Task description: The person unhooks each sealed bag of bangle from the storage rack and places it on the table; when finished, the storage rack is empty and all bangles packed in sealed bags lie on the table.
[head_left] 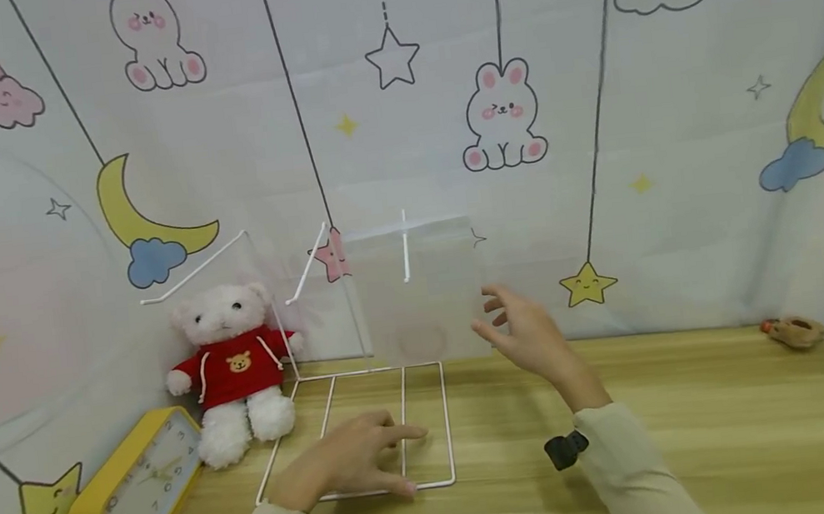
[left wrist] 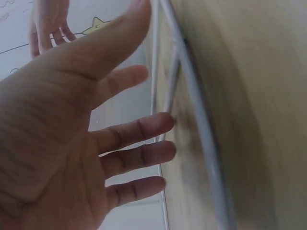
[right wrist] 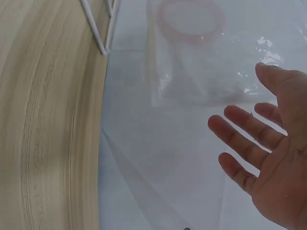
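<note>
A white wire rack [head_left: 448, 425] stands on the table, with several hooks pointing forward from its upright back. From its right hook [head_left: 405, 258] hangs a translucent plastic bag [head_left: 431, 297]. A pale pinkish ring shape [right wrist: 189, 37] shows through the bag in the right wrist view. My left hand [head_left: 358, 461] is over the rack's base, fingers extended and thumb apart, holding nothing; whether it touches the wire I cannot tell. Just right of the bag is my right hand [head_left: 529, 335], raised with loosely bent fingers, apart from the bag and holding nothing.
A white teddy bear [head_left: 238, 363] in a red hoodie sits left of the rack. In front of it stands a yellow clock [head_left: 152, 477]. A small brown object [head_left: 794, 331] lies at the table's far right. Behind everything hangs a patterned cloth [head_left: 438, 145].
</note>
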Motion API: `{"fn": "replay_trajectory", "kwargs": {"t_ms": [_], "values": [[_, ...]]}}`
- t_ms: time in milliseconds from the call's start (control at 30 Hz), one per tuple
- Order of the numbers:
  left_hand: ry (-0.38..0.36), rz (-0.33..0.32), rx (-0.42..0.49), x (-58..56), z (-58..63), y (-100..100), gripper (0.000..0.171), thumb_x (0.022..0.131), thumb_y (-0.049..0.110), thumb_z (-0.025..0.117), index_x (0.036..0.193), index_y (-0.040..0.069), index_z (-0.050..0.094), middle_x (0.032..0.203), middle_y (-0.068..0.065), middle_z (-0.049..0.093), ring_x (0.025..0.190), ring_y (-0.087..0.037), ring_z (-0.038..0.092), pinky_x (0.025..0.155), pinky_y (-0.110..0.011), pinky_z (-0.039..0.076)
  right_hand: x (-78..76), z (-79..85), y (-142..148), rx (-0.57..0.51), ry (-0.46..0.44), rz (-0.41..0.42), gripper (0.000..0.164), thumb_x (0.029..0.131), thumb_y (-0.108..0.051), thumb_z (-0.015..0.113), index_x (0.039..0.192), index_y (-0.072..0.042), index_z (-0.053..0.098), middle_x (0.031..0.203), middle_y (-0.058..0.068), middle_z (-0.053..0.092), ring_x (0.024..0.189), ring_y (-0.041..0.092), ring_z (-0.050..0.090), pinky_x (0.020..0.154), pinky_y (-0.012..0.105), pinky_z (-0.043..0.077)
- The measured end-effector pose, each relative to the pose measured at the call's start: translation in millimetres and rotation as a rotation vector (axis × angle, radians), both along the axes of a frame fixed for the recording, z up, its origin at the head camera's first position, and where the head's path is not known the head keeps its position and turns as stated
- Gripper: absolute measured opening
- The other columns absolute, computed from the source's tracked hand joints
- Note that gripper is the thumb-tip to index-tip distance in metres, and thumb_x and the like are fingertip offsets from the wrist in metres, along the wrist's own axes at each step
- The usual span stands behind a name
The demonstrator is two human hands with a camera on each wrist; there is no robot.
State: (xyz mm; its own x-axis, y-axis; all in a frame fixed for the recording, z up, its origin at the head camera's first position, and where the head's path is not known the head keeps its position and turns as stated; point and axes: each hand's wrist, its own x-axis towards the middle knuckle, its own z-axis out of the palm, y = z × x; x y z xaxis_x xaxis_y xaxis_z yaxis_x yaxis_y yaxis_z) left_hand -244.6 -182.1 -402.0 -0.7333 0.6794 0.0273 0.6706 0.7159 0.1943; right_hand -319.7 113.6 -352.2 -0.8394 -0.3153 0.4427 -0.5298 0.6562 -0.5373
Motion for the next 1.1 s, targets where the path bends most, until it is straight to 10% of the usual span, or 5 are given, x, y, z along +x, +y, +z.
{"fn": "replay_trajectory", "kwargs": {"t_ms": [167, 433, 1100], "values": [[-0.197, -0.012, 0.014, -2.9, 7.0, 7, 0.061, 0.083, 0.044, 0.079, 0.137, 0.023, 0.061, 0.089, 0.009, 0.056, 0.081, -0.005, 0.052, 0.075, -0.029, 0.045, -0.1, -0.4, -7, -0.056, 0.019, -0.025, 0.047, 0.098, -0.032, 0.065, 0.132, -0.002, 0.054, 0.113, 0.016, 0.066, 0.092, 0.026, 0.066, 0.075, 0.043, 0.055], [-0.306, -0.017, 0.014, 2.8, 8.0, 18, 0.054, 0.088, 0.017, 0.077, 0.14, 0.023, 0.061, 0.071, 0.012, 0.056, 0.062, 0.0, 0.048, 0.064, -0.022, 0.044, 3.2, 2.3, -11, -0.05, 0.109, -0.03, 0.029, 0.095, -0.025, 0.07, 0.076, -0.01, 0.054, 0.078, 0.004, 0.055, 0.07, 0.019, 0.051, 0.062, 0.033, 0.042], [-0.313, 0.068, -0.06, 8.5, 14.1, 33, 0.066, 0.081, 0.005, 0.079, 0.14, 0.028, 0.06, 0.071, 0.007, 0.062, 0.063, -0.005, 0.052, 0.064, -0.025, 0.046, 21.6, 35.9, 19, -0.046, 0.084, 0.052, 0.037, 0.097, -0.015, 0.066, 0.068, -0.012, 0.043, 0.065, 0.0, 0.054, 0.064, 0.016, 0.056, 0.059, 0.031, 0.042]]}}
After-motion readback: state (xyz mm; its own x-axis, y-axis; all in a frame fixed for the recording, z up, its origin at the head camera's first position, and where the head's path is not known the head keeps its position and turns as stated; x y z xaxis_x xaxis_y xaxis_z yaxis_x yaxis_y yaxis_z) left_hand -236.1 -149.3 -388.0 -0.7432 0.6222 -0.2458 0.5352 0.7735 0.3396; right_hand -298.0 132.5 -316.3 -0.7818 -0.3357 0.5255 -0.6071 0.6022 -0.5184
